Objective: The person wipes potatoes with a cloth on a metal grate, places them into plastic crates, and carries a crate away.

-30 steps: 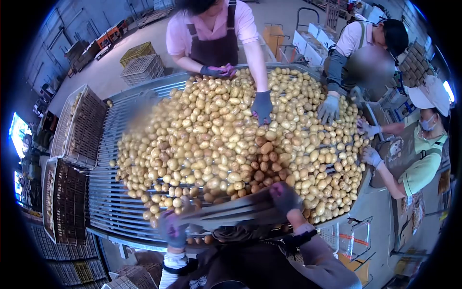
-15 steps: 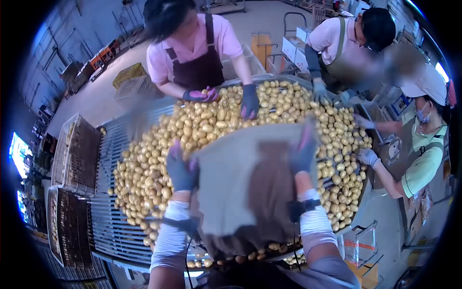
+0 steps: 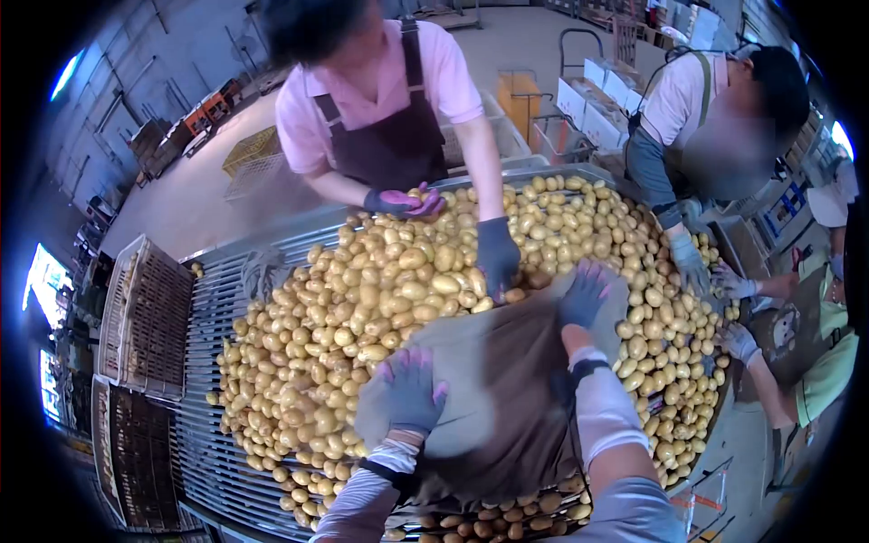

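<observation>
A grey and brown cloth [image 3: 507, 389] lies over part of a big heap of potatoes [image 3: 308, 362] on a slatted metal table [image 3: 213, 425]. My left hand [image 3: 412, 394], in a grey glove with pink fingertips, rests flat on the cloth's left part with its fingers spread. At the cloth's upper right, my right hand [image 3: 587, 294] lies on it in a matching glove, fingers stretched out. Neither hand is closed on the cloth.
Across the table, a person in an apron [image 3: 385, 136] reaches a gloved hand [image 3: 498, 253] near the cloth. Two co-workers' gloved hands [image 3: 692, 262] [image 3: 738, 342] touch potatoes at the right. Plastic crates [image 3: 145, 317] stand at the left; a grey rag [image 3: 262, 271] lies on the slats.
The raised, bunched cloth is now lower and spread on the potatoes. My hands have gone from its sides to flat on top. The view has shifted.
</observation>
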Tool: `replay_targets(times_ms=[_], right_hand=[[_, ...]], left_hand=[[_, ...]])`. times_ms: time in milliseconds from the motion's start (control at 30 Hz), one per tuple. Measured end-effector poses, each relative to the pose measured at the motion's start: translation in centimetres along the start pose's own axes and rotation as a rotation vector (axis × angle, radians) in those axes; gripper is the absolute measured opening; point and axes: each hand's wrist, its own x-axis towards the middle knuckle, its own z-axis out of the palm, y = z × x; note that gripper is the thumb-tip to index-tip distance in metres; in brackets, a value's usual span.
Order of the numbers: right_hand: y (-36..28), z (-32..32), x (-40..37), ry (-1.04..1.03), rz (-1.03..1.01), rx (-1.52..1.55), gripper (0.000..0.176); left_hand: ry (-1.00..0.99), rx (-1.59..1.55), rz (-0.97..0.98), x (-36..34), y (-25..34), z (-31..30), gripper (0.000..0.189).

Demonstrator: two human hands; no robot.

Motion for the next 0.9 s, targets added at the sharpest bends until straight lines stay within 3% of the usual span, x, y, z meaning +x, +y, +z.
replay_targets(times_ms=[67, 100, 167, 300, 400, 500, 567, 633, 700, 733, 800, 867, 900], right_hand=[[-0.5, 6.2, -2.5, 0.153, 0.005, -0.216, 0.075], [-2.4, 1.2, -5.4, 0.024, -0.015, 0.024, 0.066], [-2.8, -1.3, -9.5, -0.318, 0.004, 0.411, 0.055], [-4.3, -4.0, -20.3, -0.330, -0.471, 0.319, 0.049], [-4.0, -4.9, -20.3, -0.303, -0.621, 0.351, 0.047], [-4.2, -1.0, -13.6, -0.246, -0.543, 0.564, 0.045], [-8.2, -3.0, -6.7, -0.476, -0.219, 0.735, 0.045], [-7.5, 8.7, -2.1, 0.136, -0.385, 0.599, 0.044], [-9.0, -0.2, 0.8, -0.227, -0.338, 0.414, 0.080], [-8.8, 1.3, -0.3, -0.239, -0.341, 0.413, 0.080], [-9.9, 6.2, 0.1, 0.207, -0.322, 0.259, 0.087], [-10.5, 5.3, -2.6, -0.096, -0.146, 0.371, 0.088], [-9.6, 4.5, -5.0, -0.145, -0.144, 0.386, 0.087]], left_hand=[[0.000, 0.005, -0.014, -0.4, -0.2, 0.0, 0.076], [-0.045, -0.037, -0.049, -0.6, -0.1, 0.2, 0.078], [-0.093, -0.085, -0.078, -0.8, -0.1, 0.3, 0.080], [0.012, -0.050, -0.026, -1.4, -0.2, 1.3, 0.075], [0.021, -0.123, -0.012, -1.6, -0.6, 2.1, 0.074], [0.004, -0.150, -0.004, -1.4, -0.9, 2.1, 0.073], [-0.013, -0.151, -0.010, -1.4, -0.6, 1.3, 0.072], [-0.094, -0.210, -0.039, -0.1, -0.2, 0.0, 0.071], [-0.081, -0.189, -0.005, -0.1, -0.6, 1.1, 0.071], [-0.043, -0.170, 0.032, -0.3, -0.7, 1.4, 0.071], [-0.041, -0.172, 0.021, -0.1, -0.5, 1.4, 0.070], [0.032, -0.113, 0.026, 0.0, -0.3, 1.8, 0.073], [0.020, -0.091, 0.016, -0.5, -0.2, 1.8, 0.072]])
